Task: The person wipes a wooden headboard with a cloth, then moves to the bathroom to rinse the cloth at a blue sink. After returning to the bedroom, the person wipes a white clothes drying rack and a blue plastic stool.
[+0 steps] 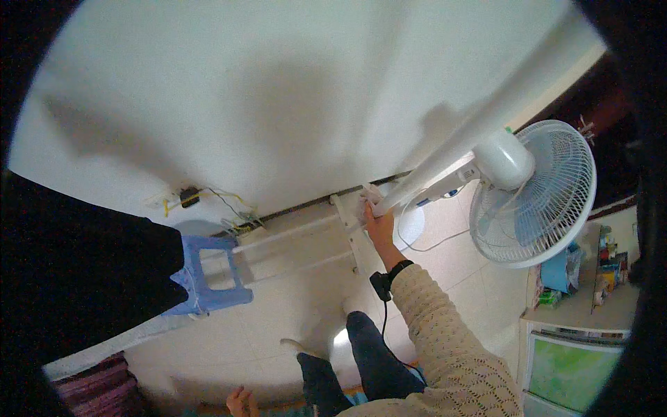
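My right hand (379, 228) reaches forward to the foot of the wall, its fingers closed on a crumpled whitish cloth (372, 197). It presses the cloth at the lower end of a thick white pipe (445, 156), beside the end of a white bar (354, 236) low over the floor. Down by the lower edge, my left hand (242, 402) hangs apart from everything, fingers loosely bent and nothing visible in it. A black strap with a small black device (381, 285) and cable sits on my right wrist.
A white standing fan (535, 194) leans into view at right, its cord looping near my forearm. A blue plastic stool (208, 274) stands left, under dark hanging fabric (83, 257). Wires and a black plug (189, 197) are at the wall. A white cabinet (577, 316) is lower right.
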A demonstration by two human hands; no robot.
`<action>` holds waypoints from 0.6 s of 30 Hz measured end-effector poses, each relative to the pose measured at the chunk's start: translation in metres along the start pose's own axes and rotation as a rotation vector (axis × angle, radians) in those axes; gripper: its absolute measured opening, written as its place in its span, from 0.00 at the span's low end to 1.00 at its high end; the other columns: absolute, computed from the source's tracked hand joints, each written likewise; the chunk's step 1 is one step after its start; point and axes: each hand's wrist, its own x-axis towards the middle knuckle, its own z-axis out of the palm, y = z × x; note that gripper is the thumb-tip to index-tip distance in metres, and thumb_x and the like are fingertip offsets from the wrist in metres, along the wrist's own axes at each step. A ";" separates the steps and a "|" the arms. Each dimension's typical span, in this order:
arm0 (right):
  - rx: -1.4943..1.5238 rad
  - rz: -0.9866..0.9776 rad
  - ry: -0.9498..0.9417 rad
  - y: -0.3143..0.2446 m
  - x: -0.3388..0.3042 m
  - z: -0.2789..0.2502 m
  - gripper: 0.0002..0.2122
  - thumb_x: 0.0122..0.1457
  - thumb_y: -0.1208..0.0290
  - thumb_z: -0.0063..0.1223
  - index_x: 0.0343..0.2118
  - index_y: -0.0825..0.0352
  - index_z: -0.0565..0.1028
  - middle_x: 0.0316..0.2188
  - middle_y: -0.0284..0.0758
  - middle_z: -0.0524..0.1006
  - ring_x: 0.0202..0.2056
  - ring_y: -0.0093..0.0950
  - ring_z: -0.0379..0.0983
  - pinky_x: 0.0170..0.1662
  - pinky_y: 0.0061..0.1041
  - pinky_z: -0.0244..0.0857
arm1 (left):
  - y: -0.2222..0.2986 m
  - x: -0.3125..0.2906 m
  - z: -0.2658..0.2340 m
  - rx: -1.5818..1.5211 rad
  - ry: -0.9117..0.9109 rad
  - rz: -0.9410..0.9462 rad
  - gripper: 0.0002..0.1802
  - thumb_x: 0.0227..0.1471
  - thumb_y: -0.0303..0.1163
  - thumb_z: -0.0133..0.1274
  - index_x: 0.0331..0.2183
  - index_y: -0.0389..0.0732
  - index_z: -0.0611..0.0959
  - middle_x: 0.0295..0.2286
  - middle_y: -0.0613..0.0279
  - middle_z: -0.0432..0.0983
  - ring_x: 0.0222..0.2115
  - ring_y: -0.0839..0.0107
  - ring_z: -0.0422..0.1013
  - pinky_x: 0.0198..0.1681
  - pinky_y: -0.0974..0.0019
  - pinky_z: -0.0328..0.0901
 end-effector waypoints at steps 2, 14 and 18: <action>0.056 0.089 -0.108 0.020 -0.004 0.002 0.17 0.57 0.71 0.52 0.48 0.69 0.68 0.37 0.38 0.74 0.36 0.30 0.72 0.38 0.27 0.67 | 0.009 0.000 0.009 0.071 -0.013 0.039 0.12 0.57 0.31 0.49 0.44 0.42 0.79 0.45 0.56 0.71 0.40 0.63 0.71 0.42 0.63 0.67; -0.001 0.162 -0.210 0.130 -0.044 0.036 0.11 0.56 0.71 0.52 0.41 0.70 0.71 0.34 0.34 0.71 0.37 0.26 0.71 0.40 0.25 0.66 | -0.019 -0.040 0.065 -0.007 -0.202 -0.189 0.14 0.58 0.31 0.47 0.46 0.40 0.76 0.46 0.54 0.69 0.47 0.58 0.67 0.51 0.57 0.62; 0.167 0.304 -0.215 0.199 -0.048 0.033 0.13 0.56 0.72 0.53 0.42 0.67 0.65 0.36 0.34 0.72 0.37 0.23 0.70 0.39 0.24 0.66 | -0.033 -0.063 0.089 -0.217 -0.230 -0.514 0.16 0.59 0.30 0.44 0.47 0.36 0.74 0.48 0.51 0.68 0.49 0.56 0.66 0.53 0.56 0.60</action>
